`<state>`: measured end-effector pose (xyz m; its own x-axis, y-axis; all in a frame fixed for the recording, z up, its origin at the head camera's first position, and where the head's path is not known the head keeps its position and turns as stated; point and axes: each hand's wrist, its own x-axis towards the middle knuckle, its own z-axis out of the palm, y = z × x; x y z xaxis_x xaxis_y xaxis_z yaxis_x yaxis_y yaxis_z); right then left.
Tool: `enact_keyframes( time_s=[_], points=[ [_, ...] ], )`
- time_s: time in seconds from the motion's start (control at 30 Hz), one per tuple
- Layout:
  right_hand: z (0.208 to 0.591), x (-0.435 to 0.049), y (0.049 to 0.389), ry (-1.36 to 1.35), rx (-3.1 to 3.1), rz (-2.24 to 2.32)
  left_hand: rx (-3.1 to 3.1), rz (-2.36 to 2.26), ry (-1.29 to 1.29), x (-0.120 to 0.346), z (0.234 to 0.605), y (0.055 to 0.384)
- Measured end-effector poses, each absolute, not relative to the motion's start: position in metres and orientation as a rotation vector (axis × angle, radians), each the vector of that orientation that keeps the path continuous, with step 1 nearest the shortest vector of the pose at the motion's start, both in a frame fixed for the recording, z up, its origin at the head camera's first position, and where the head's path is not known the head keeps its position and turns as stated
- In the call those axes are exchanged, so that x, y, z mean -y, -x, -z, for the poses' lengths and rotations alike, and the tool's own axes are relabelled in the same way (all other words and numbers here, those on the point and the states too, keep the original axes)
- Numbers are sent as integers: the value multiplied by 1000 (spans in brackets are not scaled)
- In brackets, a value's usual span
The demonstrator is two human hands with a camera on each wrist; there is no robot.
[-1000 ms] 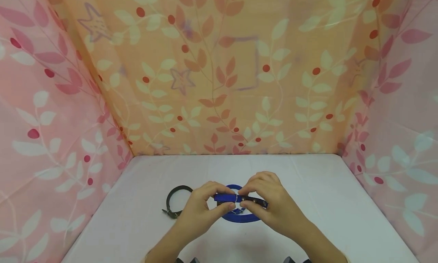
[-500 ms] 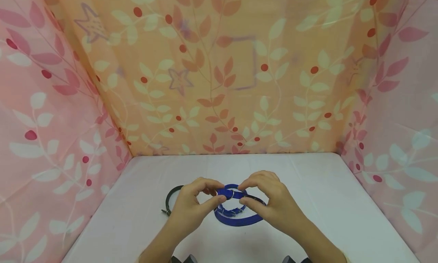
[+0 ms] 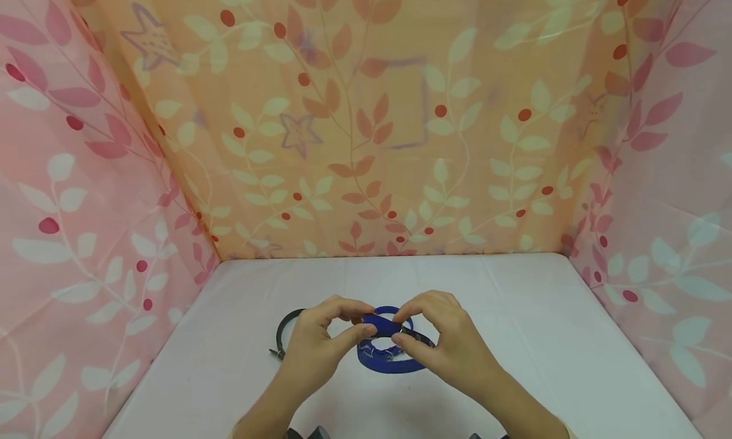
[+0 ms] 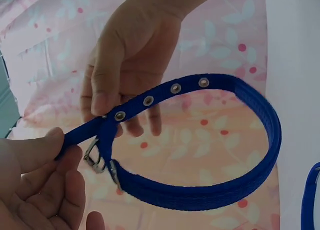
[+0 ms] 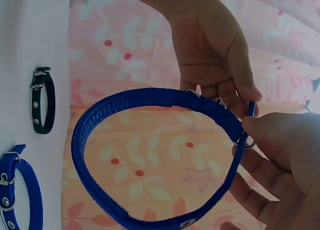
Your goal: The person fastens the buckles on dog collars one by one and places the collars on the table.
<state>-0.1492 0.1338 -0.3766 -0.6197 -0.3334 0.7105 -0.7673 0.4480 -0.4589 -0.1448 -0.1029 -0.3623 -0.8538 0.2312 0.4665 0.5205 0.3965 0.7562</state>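
Note:
A blue collar point(image 4: 200, 197) with metal eyelets hangs as a loop between both hands. My left hand point(image 3: 323, 337) pinches the strap's free end between thumb and fingers, beyond the metal buckle point(image 4: 93, 155). Close by, my right hand point(image 3: 452, 337) pinches the overlapping strap near the buckle and a metal ring point(image 5: 250, 143), as the right wrist view shows. Another blue collar point(image 5: 37, 195) lies on the table, partly behind the held one in the head view. A dark collar point(image 3: 280, 331) rests to the left, partly covered by my left hand.
The white table point(image 3: 515, 293) bears the two other collars. Patterned fabric walls point(image 3: 366, 172) enclose its back and both sides.
My left hand has shifted slightly left and my right hand has followed it. The strap between them has turned. The collar remains held; the collars on the table have not moved.

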Motion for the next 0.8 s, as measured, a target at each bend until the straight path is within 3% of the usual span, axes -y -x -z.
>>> enact_keyframes(
  time_s=[0.37, 0.8],
  points=[
    [375, -143, 153, -900, 2284, -1083, 2312, 1563, 577, 109, 353, 145],
    [376, -139, 155, -1000, 2099, -1045, 2283, 1625, 718, 99, 365, 150]
  ],
)
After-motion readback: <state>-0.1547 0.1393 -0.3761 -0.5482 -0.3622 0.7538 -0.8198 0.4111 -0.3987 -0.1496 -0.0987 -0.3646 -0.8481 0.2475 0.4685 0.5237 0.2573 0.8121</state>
